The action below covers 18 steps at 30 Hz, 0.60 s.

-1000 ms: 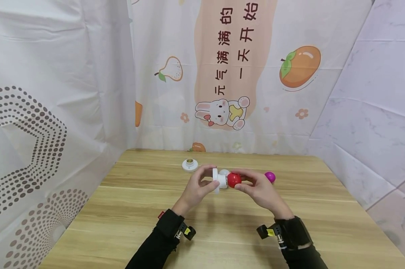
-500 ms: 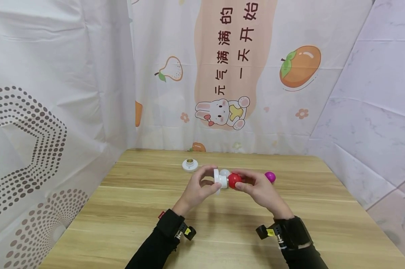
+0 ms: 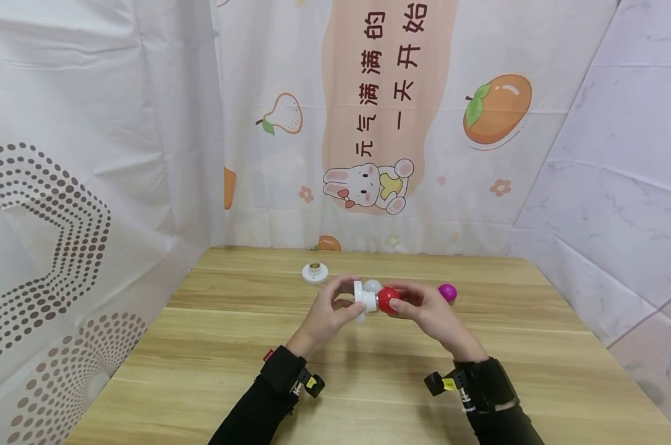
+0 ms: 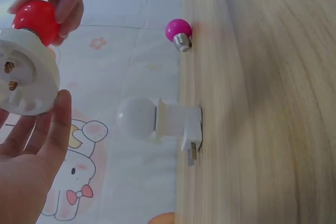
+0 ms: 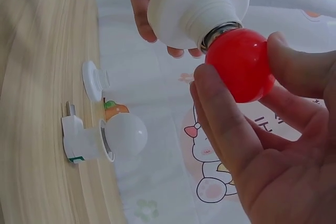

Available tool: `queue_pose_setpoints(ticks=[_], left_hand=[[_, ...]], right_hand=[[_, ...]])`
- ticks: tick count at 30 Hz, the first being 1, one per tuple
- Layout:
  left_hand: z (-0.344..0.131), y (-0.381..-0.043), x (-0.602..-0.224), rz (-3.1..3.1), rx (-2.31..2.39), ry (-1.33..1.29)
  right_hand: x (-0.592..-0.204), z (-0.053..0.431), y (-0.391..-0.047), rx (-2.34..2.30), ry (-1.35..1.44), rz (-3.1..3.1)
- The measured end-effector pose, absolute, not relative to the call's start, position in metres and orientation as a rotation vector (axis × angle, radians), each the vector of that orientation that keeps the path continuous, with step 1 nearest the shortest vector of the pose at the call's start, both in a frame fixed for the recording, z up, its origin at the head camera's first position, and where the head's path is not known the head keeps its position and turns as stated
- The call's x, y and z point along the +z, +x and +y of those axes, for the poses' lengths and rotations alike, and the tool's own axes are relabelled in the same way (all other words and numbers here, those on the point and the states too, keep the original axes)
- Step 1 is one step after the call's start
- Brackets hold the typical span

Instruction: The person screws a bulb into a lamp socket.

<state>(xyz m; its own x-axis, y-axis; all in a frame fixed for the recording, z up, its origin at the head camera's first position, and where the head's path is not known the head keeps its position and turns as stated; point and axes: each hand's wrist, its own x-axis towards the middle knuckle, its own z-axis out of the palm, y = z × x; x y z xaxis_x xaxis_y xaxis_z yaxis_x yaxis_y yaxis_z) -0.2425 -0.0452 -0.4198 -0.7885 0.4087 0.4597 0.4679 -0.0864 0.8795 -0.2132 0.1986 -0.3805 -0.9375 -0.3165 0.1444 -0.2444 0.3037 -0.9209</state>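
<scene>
A red bulb (image 3: pixel 388 299), pinched by the right hand (image 3: pixel 424 312), is being screwed into a white lamp socket (image 3: pixel 363 298) gripped by the left hand (image 3: pixel 326 312) above the tabletop (image 3: pixel 368 395); further twisting seems needed.

Right hand (image 5: pixel 262 145): fills the lower right of the view; thumb and fingers (image 5: pixel 220 124) pinch the red bulb.
Red bulb (image 5: pixel 240 65): round and glossy, its metal screw base seated in the mouth of the white socket.
White socket (image 5: pixel 197 4): round flanged holder, tilted, with a small hole in its flange.
Left hand (image 5: pixel 152 3): at the top, behind the white socket, fingers gripping its flange.
White bulb (image 5: pixel 125 135): frosted globe, screwed into the plug adapter.
Plug adapter (image 5: pixel 81 141): white block with metal prongs, lying on the worktop.
Spare socket (image 5: pixel 93 80): white, on the worktop just beyond the plug adapter.
Worktop (image 5: pixel 37 98): light wood grain, along the left side.
Backdrop (image 5: pixel 210 182): cloth printed with a cartoon rabbit.
</scene>
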Motion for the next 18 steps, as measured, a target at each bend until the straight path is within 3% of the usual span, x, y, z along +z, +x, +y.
queue_pose_setpoints(ticks=[18], left_hand=[[-0.047,-0.243,-0.418,-2.059,-2.085,-0.894]], right_hand=[[-0.396,0.189,-0.22,-1.758,-0.505,2.196]])
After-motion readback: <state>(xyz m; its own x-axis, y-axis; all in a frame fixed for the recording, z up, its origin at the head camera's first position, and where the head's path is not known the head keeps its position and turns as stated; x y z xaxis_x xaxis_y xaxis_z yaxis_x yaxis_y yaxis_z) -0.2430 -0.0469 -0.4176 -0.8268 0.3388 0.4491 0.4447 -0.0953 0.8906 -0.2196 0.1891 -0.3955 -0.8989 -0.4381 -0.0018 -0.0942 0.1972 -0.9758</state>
